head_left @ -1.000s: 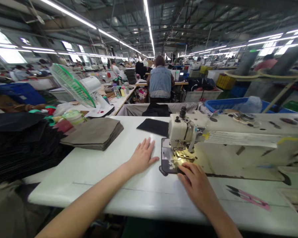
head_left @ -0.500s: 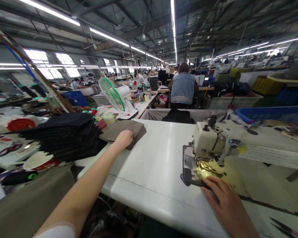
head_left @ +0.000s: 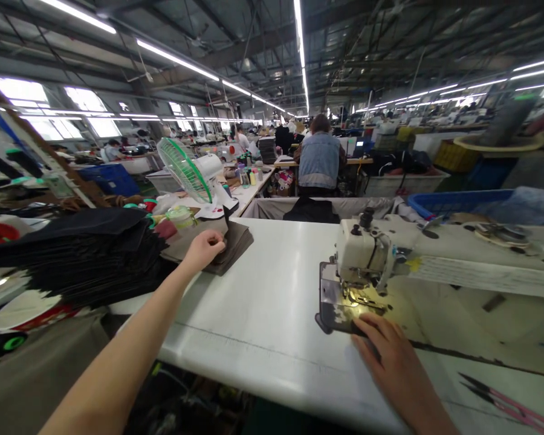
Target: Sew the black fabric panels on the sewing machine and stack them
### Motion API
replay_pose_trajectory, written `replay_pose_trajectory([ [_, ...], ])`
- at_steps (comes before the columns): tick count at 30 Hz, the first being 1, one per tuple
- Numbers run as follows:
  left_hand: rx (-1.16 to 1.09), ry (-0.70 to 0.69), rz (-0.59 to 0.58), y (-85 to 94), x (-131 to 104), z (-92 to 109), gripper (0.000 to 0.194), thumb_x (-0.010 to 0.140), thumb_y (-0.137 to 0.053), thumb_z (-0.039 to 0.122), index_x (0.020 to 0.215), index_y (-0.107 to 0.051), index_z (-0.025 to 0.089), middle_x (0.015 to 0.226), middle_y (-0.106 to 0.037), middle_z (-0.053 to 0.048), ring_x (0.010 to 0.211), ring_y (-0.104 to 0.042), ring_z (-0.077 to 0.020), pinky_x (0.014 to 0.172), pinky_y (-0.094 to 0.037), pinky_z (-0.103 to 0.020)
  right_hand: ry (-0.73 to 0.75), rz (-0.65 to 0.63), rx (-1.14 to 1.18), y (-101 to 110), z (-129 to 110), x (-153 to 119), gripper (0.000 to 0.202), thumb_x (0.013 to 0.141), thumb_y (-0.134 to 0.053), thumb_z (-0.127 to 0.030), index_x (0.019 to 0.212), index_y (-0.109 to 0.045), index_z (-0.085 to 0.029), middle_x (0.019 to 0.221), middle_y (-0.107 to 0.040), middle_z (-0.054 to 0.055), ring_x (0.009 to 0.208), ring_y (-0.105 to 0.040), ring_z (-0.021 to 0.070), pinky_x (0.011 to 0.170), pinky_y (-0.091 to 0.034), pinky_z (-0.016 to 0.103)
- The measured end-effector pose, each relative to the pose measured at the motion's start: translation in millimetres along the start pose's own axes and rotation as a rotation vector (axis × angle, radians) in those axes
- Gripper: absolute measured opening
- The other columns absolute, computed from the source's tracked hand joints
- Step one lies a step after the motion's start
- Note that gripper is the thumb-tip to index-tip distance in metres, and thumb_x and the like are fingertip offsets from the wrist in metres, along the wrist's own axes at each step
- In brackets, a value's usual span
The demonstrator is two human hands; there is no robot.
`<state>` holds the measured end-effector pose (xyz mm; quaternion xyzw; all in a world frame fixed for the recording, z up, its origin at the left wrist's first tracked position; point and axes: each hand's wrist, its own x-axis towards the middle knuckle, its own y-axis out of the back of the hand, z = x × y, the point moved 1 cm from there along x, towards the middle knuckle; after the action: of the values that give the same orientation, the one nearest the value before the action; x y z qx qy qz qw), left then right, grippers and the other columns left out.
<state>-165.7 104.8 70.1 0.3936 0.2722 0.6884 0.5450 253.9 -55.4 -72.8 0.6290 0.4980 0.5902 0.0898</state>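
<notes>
My left hand (head_left: 205, 249) is closed at the stack of grey-brown fabric pieces (head_left: 236, 244), pinching the top piece, whose far edge stands up from the stack. A pile of black fabric (head_left: 95, 254) lies just left of it. My right hand (head_left: 383, 350) rests by the front edge of the sewing machine (head_left: 360, 254), its fingers apart near the lit metal plate and holding nothing. Its fingertips touch the plate's near edge.
Scissors (head_left: 508, 399) lie at the right front of the white table (head_left: 272, 302). A green-rimmed fan (head_left: 185, 169) stands behind the stack. Beyond the table are a bin with black cloth, a blue basket (head_left: 462, 202) and a seated person (head_left: 320, 157).
The top grey-brown piece has been lifted at its edge by my left hand, which has turned with its fingers curled. The whole view has swung a little to the right; my right hand stays by the machine.
</notes>
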Motion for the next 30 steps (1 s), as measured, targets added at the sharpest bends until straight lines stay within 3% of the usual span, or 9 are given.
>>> replay_pose_trajectory([
  [3,-0.099,-0.244,-0.176,-28.5,-43,46,0.007,0.072,-0.060,0.016,0.065,-0.061,0.019,0.100,-0.072,-0.004,0.100,-0.064,-0.0218,0.091,-0.050,-0.030,0.026,0.031,0.011,12,-22,6,0.035,0.100,-0.052,-0.032,0.133,-0.058,-0.022,0.122,-0.067,0.011,0.112,-0.064,0.0270,0.096,-0.055,0.045],
  [7,-0.197,-0.663,-0.567,-76.3,-131,101,0.015,0.075,-0.053,0.007,0.073,-0.059,0.020,0.098,-0.067,-0.007,0.092,-0.064,-0.0193,0.084,-0.053,-0.029,0.199,-0.086,0.019,34,-62,14,0.063,0.093,-0.061,-0.030,0.151,-0.038,-0.018,0.148,-0.052,0.013,0.139,-0.046,0.0300,0.108,-0.048,0.047],
  [10,-0.139,-0.787,-0.730,-95.0,-186,119,0.019,0.078,-0.058,0.008,0.088,-0.063,0.023,0.109,-0.067,-0.007,0.110,-0.062,-0.0238,0.108,-0.046,-0.040,0.343,-0.280,0.040,48,-79,13,0.072,0.085,-0.066,-0.027,0.151,-0.039,-0.017,0.151,-0.050,0.010,0.145,-0.038,0.0307,0.115,-0.040,0.048],
  [13,-0.126,-0.836,-0.843,-89.7,-215,124,0.026,0.078,-0.059,0.007,0.097,-0.064,0.024,0.127,-0.064,-0.006,0.131,-0.053,-0.0275,0.123,-0.026,-0.049,0.261,-0.421,0.097,61,-74,5,0.061,0.078,-0.065,-0.016,0.138,-0.053,-0.020,0.132,-0.066,0.008,0.133,-0.050,0.0304,0.121,-0.028,0.055],
  [17,-0.284,-0.659,-1.037,-61.4,-209,131,0.026,0.073,-0.054,0.000,0.083,-0.062,0.022,0.122,-0.067,-0.002,0.124,-0.058,-0.0222,0.109,-0.044,-0.034,-0.047,-0.636,0.302,81,-56,2,0.031,0.067,-0.058,-0.002,0.088,-0.068,-0.023,0.092,-0.069,0.002,0.095,-0.064,0.0214,0.106,-0.044,0.046],
  [20,-0.467,-0.336,-1.107,-50.5,-177,132,0.012,0.074,-0.057,0.009,0.077,-0.060,0.020,0.102,-0.072,-0.001,0.091,-0.067,-0.0162,0.079,-0.052,-0.025,-0.327,-0.675,0.552,86,-46,16,0.017,0.075,-0.059,-0.008,0.082,-0.066,-0.022,0.088,-0.069,0.000,0.084,-0.064,0.0173,0.080,-0.051,0.030],
  [23,-0.705,0.058,-0.935,-59.4,-135,126,0.018,0.078,-0.065,0.035,0.075,-0.058,0.019,0.069,-0.064,0.002,0.063,-0.058,-0.0130,0.060,-0.045,-0.023,-0.634,-0.538,0.624,68,-36,35,0.014,0.082,-0.065,-0.032,0.089,-0.067,-0.021,0.080,-0.069,0.000,0.075,-0.064,0.0193,0.070,-0.050,0.029],
  [26,-0.835,0.358,-0.823,-79.5,-108,116,0.040,0.075,-0.062,0.059,0.072,-0.058,0.019,0.065,-0.062,0.000,0.065,-0.061,-0.0176,0.062,-0.047,-0.027,-0.723,-0.379,0.521,38,-26,47,0.016,0.080,-0.065,-0.036,0.082,-0.065,-0.020,0.078,-0.069,0.002,0.075,-0.065,0.0223,0.070,-0.050,0.033],
  [30,-0.572,0.288,-0.783,-102.8,-109,101,0.038,0.069,-0.065,0.057,0.071,-0.056,0.020,0.066,-0.063,-0.001,0.063,-0.059,-0.0190,0.059,-0.044,-0.028,-0.703,-0.308,0.407,11,-22,39,0.024,0.076,-0.067,-0.027,0.099,-0.066,-0.021,0.093,-0.072,0.006,0.090,-0.067,0.0259,0.083,-0.051,0.038],
])
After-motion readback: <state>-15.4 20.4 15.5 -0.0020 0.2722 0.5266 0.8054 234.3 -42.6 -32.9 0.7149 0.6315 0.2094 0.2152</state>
